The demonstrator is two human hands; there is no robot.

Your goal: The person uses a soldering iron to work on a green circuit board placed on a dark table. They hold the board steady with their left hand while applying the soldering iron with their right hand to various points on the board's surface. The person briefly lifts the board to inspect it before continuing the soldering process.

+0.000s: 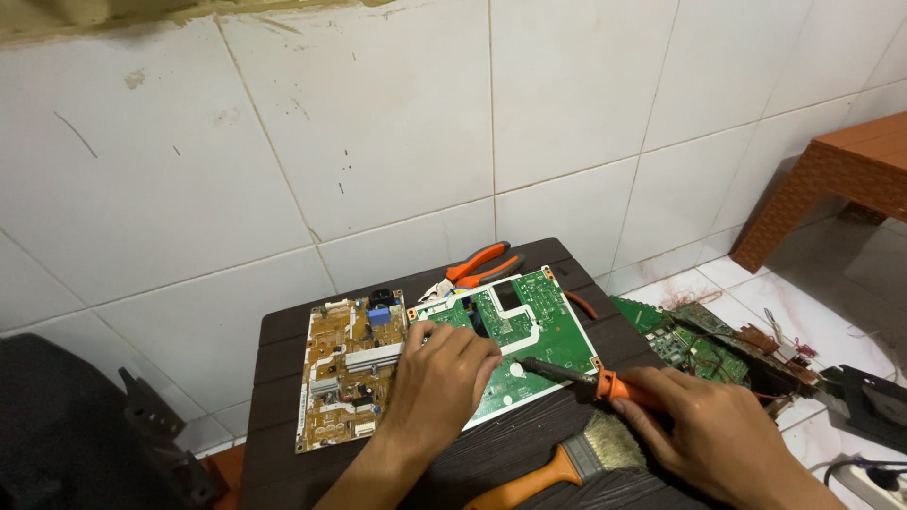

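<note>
Two hands are at work over the small dark desk (283, 331). Your left hand (442, 378) lies curled, palm down, on the green circuit board (529, 326), fingers bent and pressing on it; whether anything small is pinched under the fingertips cannot be made out. Your right hand (713, 434) is wrapped around the orange grip of a soldering iron (567, 375), whose dark shaft slants up and left across the board, its tip ending just beside your left knuckles.

Touching the green board's left edge lies a tan circuit board (345, 373) with a blue part and a black socket near its top. Behind both boards, by the wall, rest orange-handled pliers (482, 264). Close in front of your right hand, a paintbrush (567, 463) with an orange handle and pale bristles lies on the desk, partly covered by your wrist.

Off the desk to the right, more green boards (694, 345) and loose wires sit piled on the tiled floor (812, 312), with a brown woven stool (831, 179) beyond them. A white power strip (874, 482) shows at the lower right corner.
</note>
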